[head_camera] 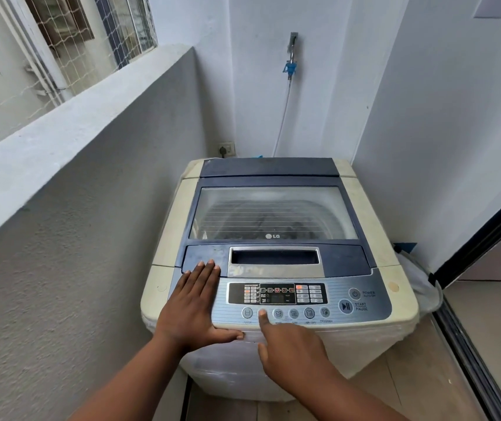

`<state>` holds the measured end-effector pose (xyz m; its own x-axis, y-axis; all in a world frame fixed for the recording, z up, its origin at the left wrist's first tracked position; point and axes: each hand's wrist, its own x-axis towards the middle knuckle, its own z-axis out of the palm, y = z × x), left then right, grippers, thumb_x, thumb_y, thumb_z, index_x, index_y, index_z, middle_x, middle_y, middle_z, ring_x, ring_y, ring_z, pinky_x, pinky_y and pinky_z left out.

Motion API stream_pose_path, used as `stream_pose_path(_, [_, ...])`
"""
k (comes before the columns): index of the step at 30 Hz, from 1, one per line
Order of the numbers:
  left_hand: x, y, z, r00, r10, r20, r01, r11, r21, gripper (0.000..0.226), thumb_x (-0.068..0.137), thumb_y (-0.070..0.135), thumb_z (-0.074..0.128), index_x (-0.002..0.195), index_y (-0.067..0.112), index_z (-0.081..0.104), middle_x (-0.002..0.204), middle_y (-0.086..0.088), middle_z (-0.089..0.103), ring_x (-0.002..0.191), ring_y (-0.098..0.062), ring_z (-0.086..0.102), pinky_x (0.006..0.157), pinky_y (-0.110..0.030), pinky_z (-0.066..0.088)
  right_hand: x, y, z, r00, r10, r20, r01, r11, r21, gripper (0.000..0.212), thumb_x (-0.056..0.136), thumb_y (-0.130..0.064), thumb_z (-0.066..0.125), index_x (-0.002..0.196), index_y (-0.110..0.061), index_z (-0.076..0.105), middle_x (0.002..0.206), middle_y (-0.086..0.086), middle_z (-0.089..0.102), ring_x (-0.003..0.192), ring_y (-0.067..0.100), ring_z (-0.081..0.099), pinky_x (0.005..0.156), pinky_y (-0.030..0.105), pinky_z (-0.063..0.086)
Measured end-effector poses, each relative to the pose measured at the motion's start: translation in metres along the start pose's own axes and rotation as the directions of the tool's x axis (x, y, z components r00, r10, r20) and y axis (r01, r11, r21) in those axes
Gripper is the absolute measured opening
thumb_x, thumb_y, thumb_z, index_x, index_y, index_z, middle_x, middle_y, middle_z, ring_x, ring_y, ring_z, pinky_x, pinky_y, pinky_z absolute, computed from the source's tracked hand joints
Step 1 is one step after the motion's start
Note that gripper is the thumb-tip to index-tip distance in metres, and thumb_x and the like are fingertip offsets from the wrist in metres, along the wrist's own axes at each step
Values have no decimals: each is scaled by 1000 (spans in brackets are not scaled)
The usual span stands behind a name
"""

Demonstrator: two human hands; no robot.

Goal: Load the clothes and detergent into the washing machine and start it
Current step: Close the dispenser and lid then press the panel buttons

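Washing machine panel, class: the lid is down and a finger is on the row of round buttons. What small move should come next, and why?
Probably slide the right hand rightwards to the START/PAUSE button. The lid is closed, the display is lit, and the forefinger sits on the second round button, so settings seem nearly done.

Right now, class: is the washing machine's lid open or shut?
Shut. The lid lies flat on the washing machine, its front edge meeting the control panel, and the drum shows only through its clear window.
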<state>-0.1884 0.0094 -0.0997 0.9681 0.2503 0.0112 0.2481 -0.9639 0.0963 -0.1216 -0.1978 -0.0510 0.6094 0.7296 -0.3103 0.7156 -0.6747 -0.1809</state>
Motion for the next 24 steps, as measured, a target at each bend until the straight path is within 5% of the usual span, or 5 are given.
stream_pose_path(4, [1,-1,1,1000,2,-13,-2,1000,10,128,61,97,35,149,5,25,158,-8,21,146,-20,12,117,-37,7,18,0,-26,999,30,-16,-29,999,19,31,93,-32,46,116,-16,60,111,8,65,105,32,61,82,36,47])
stream_pose_path(10, [0,-2,2,1000,5,1,-5,1000,12,128,61,96,36,149,4,26,158,-9,23,146,-20,13,117,-38,8,25,-14,-48,995,52,80,-51,999,-17,29,87,-29,60,111,-12,60,112,8,63,104,30,60,84,38,48])
stream_pose_path(15, [0,-1,2,1000,9,5,-9,1000,24,129,60,97,35,149,4,25,158,-10,22,146,-21,13,115,-40,10,22,-1,-28,999,31,-31,-29,999,46,25,89,-31,50,104,-16,64,105,8,66,99,32,62,78,35,44])
stream_pose_path(19, [0,-1,2,1000,-2,17,2,1000,13,130,59,98,35,150,5,25,158,-9,21,146,-21,11,117,-37,5,-3,20,-4,998,-57,15,56,997,45,55,97,-39,37,148,-43,18,126,6,59,114,33,55,88,43,45])
stream_pose_path(24, [0,0,0,999,-10,33,9,1000,17,131,59,98,35,149,4,27,157,-9,24,145,-20,16,117,-37,5,-44,42,12,996,-89,10,85,975,207,79,92,-50,44,142,-58,-16,145,-10,41,123,19,50,95,35,45])
